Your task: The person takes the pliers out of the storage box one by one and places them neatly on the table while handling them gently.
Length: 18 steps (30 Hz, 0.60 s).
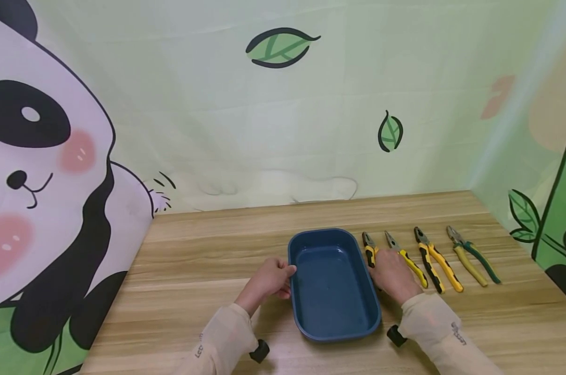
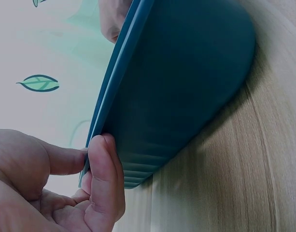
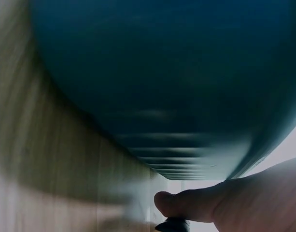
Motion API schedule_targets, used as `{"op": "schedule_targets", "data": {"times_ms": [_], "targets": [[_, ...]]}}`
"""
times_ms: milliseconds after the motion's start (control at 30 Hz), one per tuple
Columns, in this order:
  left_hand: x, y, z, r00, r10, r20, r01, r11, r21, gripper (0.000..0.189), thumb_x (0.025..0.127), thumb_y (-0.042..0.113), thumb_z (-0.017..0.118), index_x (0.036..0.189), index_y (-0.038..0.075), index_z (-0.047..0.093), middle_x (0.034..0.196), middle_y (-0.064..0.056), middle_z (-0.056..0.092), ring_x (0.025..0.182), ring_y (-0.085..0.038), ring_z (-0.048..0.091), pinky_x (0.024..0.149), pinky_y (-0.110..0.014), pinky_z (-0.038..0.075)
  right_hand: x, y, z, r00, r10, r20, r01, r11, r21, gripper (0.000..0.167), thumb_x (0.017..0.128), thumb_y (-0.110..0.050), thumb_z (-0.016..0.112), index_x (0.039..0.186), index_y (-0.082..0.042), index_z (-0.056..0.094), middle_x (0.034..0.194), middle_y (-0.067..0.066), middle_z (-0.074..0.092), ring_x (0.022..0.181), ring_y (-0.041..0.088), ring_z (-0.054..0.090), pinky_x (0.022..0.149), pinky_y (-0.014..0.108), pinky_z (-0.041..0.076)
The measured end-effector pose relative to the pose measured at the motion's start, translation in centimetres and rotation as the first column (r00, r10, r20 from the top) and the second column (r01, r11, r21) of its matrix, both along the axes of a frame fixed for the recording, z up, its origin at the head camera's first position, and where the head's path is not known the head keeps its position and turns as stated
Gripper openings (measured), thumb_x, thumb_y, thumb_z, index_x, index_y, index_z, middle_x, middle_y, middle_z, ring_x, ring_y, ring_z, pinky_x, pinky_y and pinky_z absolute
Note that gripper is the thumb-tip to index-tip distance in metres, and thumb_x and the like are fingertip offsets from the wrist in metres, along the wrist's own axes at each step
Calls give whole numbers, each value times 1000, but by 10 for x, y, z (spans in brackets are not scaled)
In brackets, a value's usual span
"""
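Observation:
A blue rectangular plastic tub (image 1: 335,291) sits on the wooden table, its inside bare. My left hand (image 1: 269,278) pinches the tub's left rim between thumb and fingers; the left wrist view shows this hand (image 2: 65,179) closely. On the tub's other side, my right hand (image 1: 392,273) grips the leftmost pliers (image 1: 369,249), covering most of their yellow-and-black handles. In the right wrist view, the thumb of that hand (image 3: 244,198) lies over a black handle tip (image 3: 174,225); the other fingers are hidden. Yellow-handled long-nose pliers (image 1: 416,271) lie right beside this hand.
Farther right lie orange-and-black combination pliers (image 1: 444,265) and another pair with yellow and green handles (image 1: 472,259). Behind the table (image 1: 193,250) hangs a pale green cloth (image 1: 208,104) printed with a panda and leaves.

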<state>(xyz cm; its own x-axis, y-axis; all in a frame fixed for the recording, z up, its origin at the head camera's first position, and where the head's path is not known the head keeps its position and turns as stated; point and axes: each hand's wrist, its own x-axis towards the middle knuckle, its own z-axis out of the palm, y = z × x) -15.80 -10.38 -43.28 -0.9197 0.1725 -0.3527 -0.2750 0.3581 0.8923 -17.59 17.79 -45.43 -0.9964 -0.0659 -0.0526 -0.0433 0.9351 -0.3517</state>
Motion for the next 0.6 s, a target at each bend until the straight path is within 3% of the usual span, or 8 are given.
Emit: {"op": "schedule_targets", "data": {"times_ms": [267, 600], "targets": [[0, 0, 0, 1000, 8, 7, -8, 1000, 6, 28, 107, 12, 56, 80, 8, 50, 67, -4, 50, 51, -13, 54, 47, -20, 51, -1, -1, -1, 1000, 5, 0, -5, 1000, 23, 40, 97, -20, 71, 63, -4, 58, 63, 9, 54, 56, 23, 54, 50, 32, 44], [1, 0, 0, 1000, 7, -1, -7, 1000, 4, 28, 107, 12, 56, 80, 7, 50, 67, -4, 49, 51, -14, 54, 48, -20, 52, 0, -1, -2, 996, 40, -77, -35, 998, 58, 35, 94, -18, 73, 66, 1, 62, 71, 17, 61, 67, 32, 62, 63, 47, 56]]}}
